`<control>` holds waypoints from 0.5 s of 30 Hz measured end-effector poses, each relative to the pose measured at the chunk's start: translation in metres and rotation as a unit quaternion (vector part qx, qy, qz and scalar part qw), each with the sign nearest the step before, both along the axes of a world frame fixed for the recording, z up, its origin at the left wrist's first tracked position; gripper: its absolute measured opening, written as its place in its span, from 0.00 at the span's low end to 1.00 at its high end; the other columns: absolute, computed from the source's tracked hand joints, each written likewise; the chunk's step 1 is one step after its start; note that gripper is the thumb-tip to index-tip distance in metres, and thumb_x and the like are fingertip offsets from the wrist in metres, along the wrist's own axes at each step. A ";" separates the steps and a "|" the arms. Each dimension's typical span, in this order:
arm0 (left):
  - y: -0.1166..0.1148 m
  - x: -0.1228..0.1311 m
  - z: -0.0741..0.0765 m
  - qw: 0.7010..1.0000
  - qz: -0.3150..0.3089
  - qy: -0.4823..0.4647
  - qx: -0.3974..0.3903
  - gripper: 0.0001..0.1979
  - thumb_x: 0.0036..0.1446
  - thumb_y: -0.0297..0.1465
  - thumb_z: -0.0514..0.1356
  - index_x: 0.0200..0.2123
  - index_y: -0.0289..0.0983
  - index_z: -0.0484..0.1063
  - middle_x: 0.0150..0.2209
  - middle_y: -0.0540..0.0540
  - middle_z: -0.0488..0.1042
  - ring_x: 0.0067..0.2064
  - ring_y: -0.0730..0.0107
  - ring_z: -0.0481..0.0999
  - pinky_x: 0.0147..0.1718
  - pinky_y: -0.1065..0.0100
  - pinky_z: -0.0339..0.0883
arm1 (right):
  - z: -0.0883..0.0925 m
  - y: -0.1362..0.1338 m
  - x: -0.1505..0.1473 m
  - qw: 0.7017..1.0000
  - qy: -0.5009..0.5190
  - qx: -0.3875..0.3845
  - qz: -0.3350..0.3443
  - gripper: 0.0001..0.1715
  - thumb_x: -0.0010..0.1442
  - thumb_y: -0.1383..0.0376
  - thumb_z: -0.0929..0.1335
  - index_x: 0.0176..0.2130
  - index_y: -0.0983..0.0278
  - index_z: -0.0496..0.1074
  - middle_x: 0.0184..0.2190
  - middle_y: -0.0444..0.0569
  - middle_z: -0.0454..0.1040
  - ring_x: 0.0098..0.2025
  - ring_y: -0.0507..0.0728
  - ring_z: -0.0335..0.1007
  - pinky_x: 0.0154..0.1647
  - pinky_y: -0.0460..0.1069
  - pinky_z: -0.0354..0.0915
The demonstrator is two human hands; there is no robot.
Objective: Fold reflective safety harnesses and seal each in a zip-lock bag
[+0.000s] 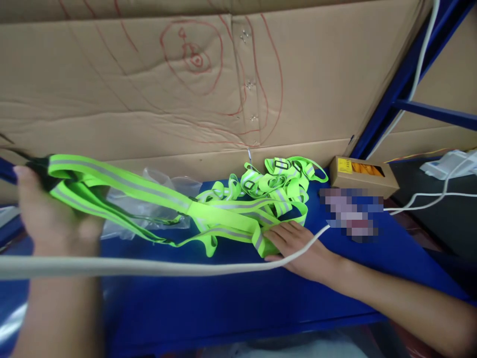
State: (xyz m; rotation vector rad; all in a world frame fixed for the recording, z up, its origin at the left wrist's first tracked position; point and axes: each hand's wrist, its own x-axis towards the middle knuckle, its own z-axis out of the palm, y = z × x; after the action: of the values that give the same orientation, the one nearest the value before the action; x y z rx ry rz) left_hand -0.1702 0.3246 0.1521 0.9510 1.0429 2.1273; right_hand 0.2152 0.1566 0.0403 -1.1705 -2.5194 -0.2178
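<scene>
A neon-green reflective harness (216,216) of straps with grey stripes stretches between my two hands. At the far left my left hand (55,219), blurred, is closed around its dark end and raises it above the table. My right hand (298,248) is closed on a fold of green strap near the table's middle, its fingertips partly hidden behind the band. Just beyond it lies a tangled heap of similar green straps (276,184) with black buckles. A clear plastic bag (149,199) shows behind the stretched straps.
A white cable (167,267) crosses in front of both arms. On the blue table (231,303), a small cardboard box (363,176) and a pixelated object (352,214) are at the right. Behind stands a cardboard wall (309,79) with red drawings, beside a blue frame (395,89).
</scene>
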 end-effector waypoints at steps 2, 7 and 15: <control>-0.004 0.002 0.003 0.998 -0.026 -0.062 -0.003 0.26 0.75 0.41 0.36 0.40 0.35 0.69 0.33 0.52 0.73 0.36 0.74 0.77 0.32 0.72 0.75 | -0.001 0.004 0.001 1.000 -0.031 0.004 0.002 0.13 0.69 0.61 0.68 0.47 0.67 0.73 0.43 0.55 0.78 0.44 0.64 0.74 0.43 0.56 0.66; -0.008 0.003 0.009 0.997 -0.012 -0.068 -0.027 0.26 0.75 0.42 0.37 0.38 0.35 0.69 0.33 0.53 0.73 0.33 0.75 0.77 0.26 0.73 0.72 | 0.002 0.011 0.003 0.998 0.018 0.016 0.050 0.11 0.68 0.73 0.63 0.34 0.64 0.70 0.34 0.51 0.75 0.37 0.59 0.71 0.43 0.54 0.64; -0.005 -0.019 0.009 0.997 0.006 0.026 -0.069 0.20 0.73 0.31 0.41 0.28 0.37 0.60 0.25 0.54 0.66 0.26 0.76 0.72 0.23 0.75 0.69 | 0.041 0.016 0.028 0.684 0.645 -0.340 -0.032 0.15 0.73 0.52 0.62 0.38 0.59 0.63 0.23 0.40 0.67 0.25 0.53 0.65 0.30 0.48 0.61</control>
State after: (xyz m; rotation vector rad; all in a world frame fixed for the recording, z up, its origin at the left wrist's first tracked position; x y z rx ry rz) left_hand -0.1889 0.3199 0.1613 0.9409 1.2066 2.0199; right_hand 0.2429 0.1723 0.0815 -0.9950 -1.2008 1.2094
